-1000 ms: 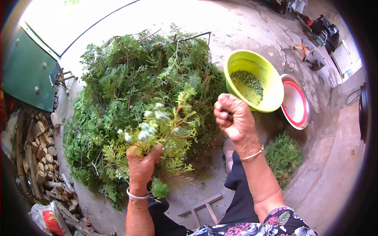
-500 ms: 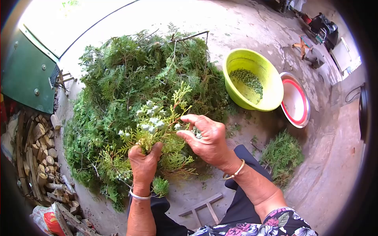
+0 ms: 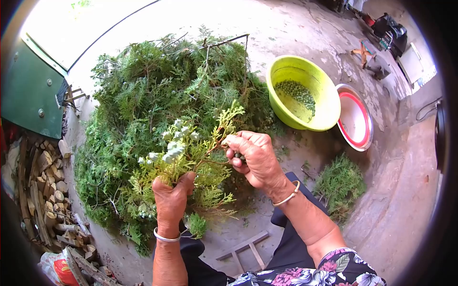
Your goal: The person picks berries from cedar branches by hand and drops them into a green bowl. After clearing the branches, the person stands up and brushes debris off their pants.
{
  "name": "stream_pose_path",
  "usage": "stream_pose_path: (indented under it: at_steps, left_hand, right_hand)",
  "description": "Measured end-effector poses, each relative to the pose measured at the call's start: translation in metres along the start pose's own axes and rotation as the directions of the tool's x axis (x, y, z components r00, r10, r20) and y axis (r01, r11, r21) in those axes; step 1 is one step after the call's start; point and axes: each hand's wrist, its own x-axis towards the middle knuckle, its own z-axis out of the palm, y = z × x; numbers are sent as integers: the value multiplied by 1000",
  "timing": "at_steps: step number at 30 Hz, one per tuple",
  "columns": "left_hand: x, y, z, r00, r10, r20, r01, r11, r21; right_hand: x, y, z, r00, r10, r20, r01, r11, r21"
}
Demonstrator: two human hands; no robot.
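Note:
In the middle of the head view is a yellow-green conifer sprig (image 3: 210,148) with pale, bluish-green cones (image 3: 175,150) clustered on it. My left hand (image 3: 171,200) is closed around its lower stems, thumb upward. At the sprig's right side, the thumb and forefinger of my right hand (image 3: 255,157) pinch together by a reddish twig. Several small green cones (image 3: 239,156) show inside the curled fingers of that hand. Behind and beneath both hands lies a large heap of cut conifer branches (image 3: 143,105).
A lime-green basin (image 3: 327,95) with green cones in its bottom stands right of the heap. Beside it is a red-and-white basin (image 3: 365,124). A smaller branch pile (image 3: 339,186) lies at right, stacked firewood (image 3: 55,190) at left, and a wooden frame (image 3: 245,248) near my legs.
My right hand has moved slightly up and right along the sprig, its fingers curling in more. The cone by its thumb is out of sight. My left hand keeps its hold.

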Motion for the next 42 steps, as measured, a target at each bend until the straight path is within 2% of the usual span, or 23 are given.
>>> stream_pose_path:
  at_steps: [2, 4, 5, 6, 10, 12, 13, 17, 20, 22, 23, 25, 26, 28, 30, 32, 33, 35, 36, 37, 38, 40, 42]
  left_hand:
    - [-1, 5, 0, 999, -34, -10, 35, 998, 59]
    - [-3, 0, -5, 998, 60, -18, -57, 986, 159]
    - [-4, 0, -8, 998, 64, -12, -61, 987, 147]
    - [-5, -1, -10, 998, 65, -5, -64, 987, 144]
    - [-8, -17, -15, 998, -40, -51, 41, 999, 28]
    - [-6, -22, -17, 984, 175, 18, -172, 936, 307]
    - [-4, -13, -15, 998, 58, 17, -60, 985, 159]
    - [-3, 4, -2, 995, 89, -33, -84, 988, 131]
    - [-6, 6, 2, 996, 43, -78, -40, 998, 40]
    - [-3, -7, -4, 997, 65, -47, -62, 996, 62]
    - [-3, -12, -5, 996, 80, -31, -78, 995, 61]
    - [-3, -17, -11, 995, 97, 18, -99, 988, 117]
    - [-1, -22, -14, 995, 103, 1, -103, 987, 120]
    - [-1, -40, -18, 855, 506, 114, -497, 735, 461]
    - [-3, -46, -24, 849, 489, 202, -501, 619, 606]
    - [-2, -34, -21, 811, 547, 208, -542, 568, 619]
    - [-3, -31, -18, 867, 468, 169, -473, 669, 573]
    - [0, -43, -18, 891, 436, 123, -429, 725, 538]
    - [-1, -43, -14, 884, 461, 72, -429, 742, 516]
    - [2, -42, -14, 880, 469, 73, -437, 740, 511]
    - [3, -39, -15, 932, 346, 111, -357, 814, 458]
    - [3, -36, -14, 965, 214, 152, -258, 875, 410]
    - [1, -32, -9, 887, 448, 112, -428, 708, 562]
  right_hand:
    - [3, 3, 1, 1000, -2, -31, 3, 1000, 11]
    - [15, 15, -11, 905, -417, -87, 365, 864, -346]
    - [24, 13, -22, 798, -595, -91, 438, 678, -590]
    - [26, 3, -24, 813, -567, -130, 403, 710, -578]
    - [11, -6, -22, 997, -8, -81, 7, 1000, -19]
    - [12, 1, -28, 987, 162, -2, -158, 965, 207]
    - [14, 3, -33, 981, 194, -10, -183, 942, 282]
    - [11, -22, -55, 982, 148, -119, -99, 933, 345]
    - [10, -68, -81, 920, -142, -365, 194, 975, 110]
    - [37, -94, -135, 838, -482, -256, 519, 849, 98]
    - [26, -123, -140, 872, -377, -312, 399, 917, 9]
    - [45, -159, -205, 706, -555, -440, 340, 811, -477]
    - [44, -178, -247, 880, -334, -336, 214, 913, -346]
    - [37, -187, -245, 674, -530, -514, 465, 845, -263]
    - [30, -187, -231, 485, -513, -708, 619, 774, -136]
    - [21, -178, -269, 524, -780, -340, 562, 618, -550]
    - [26, -174, -293, 493, -842, -221, 351, 424, -835]
    - [24, -160, -312, 541, -822, -178, 201, 332, -921]
    - [25, -160, -313, 660, -715, -228, 340, 556, -758]
    - [29, -159, -313, 660, -580, -478, 453, 814, -362]
    - [35, -157, -312, 700, -342, -627, 520, 846, 119]
    - [29, -157, -295, 710, -448, -544, 490, 869, -76]
    - [8, -172, -243, 742, -453, -494, 430, 887, -167]
